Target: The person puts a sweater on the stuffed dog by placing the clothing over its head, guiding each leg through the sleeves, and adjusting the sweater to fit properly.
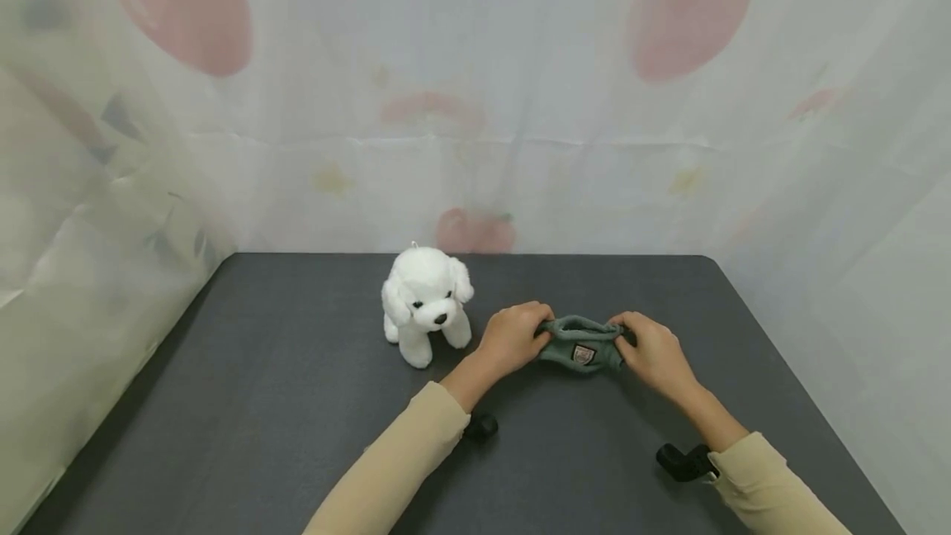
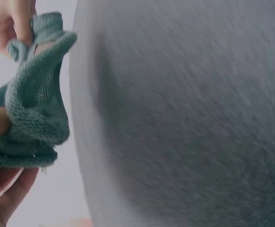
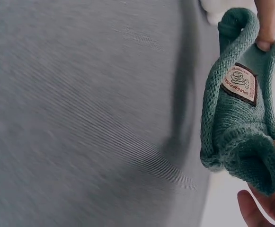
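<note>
— Head view, left to right: what's on the dark grey tabletop?

— A white plush toy dog stands left of centre. Just right of it, the left hand and right hand each pinch one end of a small green knitted garment with a sewn label, fingers curled into the cloth, stretching its opening just above the table.

— How should that be handled well, would you say?

— I'd judge even tension from both hands matters: keep the label side facing up and the opening wide, without twisting the knit. The dog stands close, untouched.
</note>
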